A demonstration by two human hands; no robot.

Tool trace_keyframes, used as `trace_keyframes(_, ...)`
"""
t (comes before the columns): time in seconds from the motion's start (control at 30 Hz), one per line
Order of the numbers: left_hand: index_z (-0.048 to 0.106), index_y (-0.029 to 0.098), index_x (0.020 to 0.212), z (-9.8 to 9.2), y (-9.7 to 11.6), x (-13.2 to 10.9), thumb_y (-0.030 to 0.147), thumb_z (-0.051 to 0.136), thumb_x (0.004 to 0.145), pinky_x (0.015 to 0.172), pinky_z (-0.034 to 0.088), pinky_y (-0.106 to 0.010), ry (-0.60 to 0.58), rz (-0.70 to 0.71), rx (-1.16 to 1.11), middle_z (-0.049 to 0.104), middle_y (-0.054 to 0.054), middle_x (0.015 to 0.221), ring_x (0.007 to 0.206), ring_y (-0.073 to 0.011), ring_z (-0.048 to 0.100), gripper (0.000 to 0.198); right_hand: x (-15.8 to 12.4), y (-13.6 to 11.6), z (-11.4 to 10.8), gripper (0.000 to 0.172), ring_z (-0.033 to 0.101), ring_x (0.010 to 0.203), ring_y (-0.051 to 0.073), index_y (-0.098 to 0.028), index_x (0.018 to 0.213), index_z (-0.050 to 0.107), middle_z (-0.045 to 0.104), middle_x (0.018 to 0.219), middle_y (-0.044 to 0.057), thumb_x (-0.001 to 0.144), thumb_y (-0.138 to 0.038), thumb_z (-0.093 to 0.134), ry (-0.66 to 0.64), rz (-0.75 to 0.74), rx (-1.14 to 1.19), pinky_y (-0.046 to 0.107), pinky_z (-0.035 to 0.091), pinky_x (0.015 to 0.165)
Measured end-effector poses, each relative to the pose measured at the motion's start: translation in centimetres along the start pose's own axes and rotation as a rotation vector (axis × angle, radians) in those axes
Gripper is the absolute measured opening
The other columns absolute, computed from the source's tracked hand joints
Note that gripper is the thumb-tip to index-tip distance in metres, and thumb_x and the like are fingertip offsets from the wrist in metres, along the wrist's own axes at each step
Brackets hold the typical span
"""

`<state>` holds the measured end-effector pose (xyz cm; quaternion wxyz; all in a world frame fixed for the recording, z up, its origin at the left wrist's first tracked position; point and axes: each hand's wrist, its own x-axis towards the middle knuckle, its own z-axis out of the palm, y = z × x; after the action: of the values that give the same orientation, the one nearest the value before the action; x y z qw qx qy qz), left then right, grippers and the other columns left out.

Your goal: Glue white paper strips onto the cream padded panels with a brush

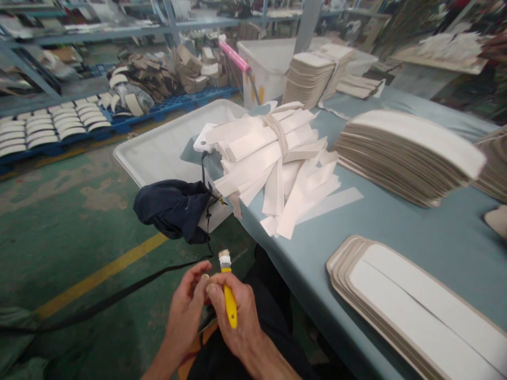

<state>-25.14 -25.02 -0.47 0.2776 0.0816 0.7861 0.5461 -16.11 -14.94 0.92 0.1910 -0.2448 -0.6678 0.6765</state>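
A small brush point(229, 298) with a yellow handle and pale bristles points upward in my right hand point(240, 311), which is closed around it. Beside it, my left hand point(188, 306) has its fingers curled, and its thumb meets the fingertips of my right hand. Whatever may lie between the left fingers is too small to make out. Both hands are above my lap, left of the table point(304, 253). Loose white strips point(293, 200) lie at the near table edge, below a tied bundle of strips point(257, 142).
Stacked curved boards point(404, 153) and long white-topped pieces point(415, 301) occupy the table. A white tub point(150, 142) stands left of it, with a dark cloth bag point(172, 208) hanging nearby. A black strap point(130, 290) crosses the left side. Behind are blue pallets point(166, 108) and shelving.
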Motion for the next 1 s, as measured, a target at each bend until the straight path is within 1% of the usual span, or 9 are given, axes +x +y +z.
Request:
trace_keyframes(0.17,0.067,0.021,0.135,-0.1,-1.9,-0.4,0.06,0.061,0.091,0.123,0.044,-0.048,-0.064,0.199,0.109,0.065,-0.013,0.146,0.138,-0.0329,0.059,0.059,-0.9,-1.2,1.3,0.035,0.073,0.066,0.019,-0.023,0.113,0.075,0.078,0.082,0.004,0.104,-0.048,0.053,0.029,0.034,-0.16,0.025,0.051,0.061)
trace_keyframes(0.33,0.061,0.024,0.147,0.0,-3.0,-1.9,0.047,0.05,0.101,0.127,0.04,-0.047,-0.072,0.371,0.257,0.055,-0.01,0.159,0.151,-0.0299,0.048,0.052,0.5,-0.3,1.1,0.04,0.081,0.094,0.027,-0.021,0.133,0.071,0.082,0.107,0.011,0.104,-0.041,0.053,0.107,-0.037,-0.274,0.031,0.059,0.083)
trace_keyframes(0.43,0.058,0.03,0.149,0.0,-2.1,-2.7,0.048,0.055,0.1,0.128,0.037,-0.044,-0.096,0.298,0.152,0.049,-0.005,0.164,0.152,-0.0287,0.046,0.052,1.6,0.9,0.2,0.042,0.081,0.095,0.025,-0.017,0.135,0.068,0.082,0.106,0.01,0.104,-0.042,0.053,0.158,-0.025,-0.235,0.03,0.06,0.083)
trace_keyframes(0.53,0.058,0.033,0.15,0.0,-1.0,-3.0,0.053,0.063,0.095,0.128,0.037,-0.044,-0.115,0.143,-0.02,0.047,-0.003,0.166,0.153,-0.0305,0.045,0.058,2.0,1.5,-0.5,0.036,0.079,0.08,0.02,-0.019,0.116,0.073,0.081,0.09,0.005,0.106,-0.045,0.049,0.173,-0.021,-0.198,0.026,0.057,0.072)
trace_keyframes(0.67,0.067,0.033,0.14,0.0,-0.2,-2.7,0.054,0.074,0.085,0.13,0.032,-0.048,-0.112,-0.08,-0.257,0.054,-0.003,0.161,0.154,-0.0331,0.043,0.059,1.7,1.4,-0.4,0.033,0.075,0.073,0.017,-0.021,0.109,0.072,0.078,0.084,0.002,0.106,-0.045,0.049,0.133,-0.037,-0.115,0.023,0.054,0.067)
trace_keyframes(0.77,0.067,0.031,0.14,0.1,0.1,-2.7,0.045,0.076,0.081,0.127,0.037,-0.048,-0.154,-0.209,-0.437,0.06,-0.005,0.155,0.151,-0.0341,0.046,0.061,1.4,1.1,0.0,0.027,0.072,0.074,0.017,-0.022,0.11,0.071,0.075,0.082,0.001,0.098,-0.044,0.06,0.103,-0.04,-0.167,0.025,0.053,0.07)
trace_keyframes(0.9,0.064,0.029,0.144,0.2,0.0,-2.8,0.03,0.073,0.078,0.125,0.041,-0.042,-0.214,-0.207,-0.449,0.065,-0.007,0.15,0.149,-0.0332,0.05,0.067,1.3,0.6,0.8,0.05,0.068,0.07,0.019,-0.023,0.12,0.069,0.071,0.079,-0.003,0.076,-0.042,0.083,0.103,0.092,-0.192,0.027,0.05,0.069)
trace_keyframes(0.93,0.067,0.029,0.142,0.1,-0.1,-2.8,0.027,0.072,0.077,0.127,0.038,-0.04,-0.217,-0.189,-0.43,0.064,-0.006,0.151,0.15,-0.0322,0.047,0.065,1.3,0.5,0.9,0.051,0.067,0.067,0.018,-0.022,0.119,0.068,0.07,0.077,-0.003,0.075,-0.043,0.084,0.115,0.117,-0.155,0.027,0.05,0.067)
trace_keyframes(1.0,0.07,0.027,0.137,0.0,-0.3,-3.0,0.021,0.072,0.075,0.129,0.032,-0.037,-0.218,-0.161,-0.412,0.06,-0.004,0.155,0.155,-0.0311,0.04,0.062,1.3,0.3,1.2,0.04,0.065,0.064,0.017,-0.022,0.109,0.068,0.069,0.074,-0.003,0.08,-0.046,0.08,0.124,0.118,-0.048,0.026,0.049,0.064)
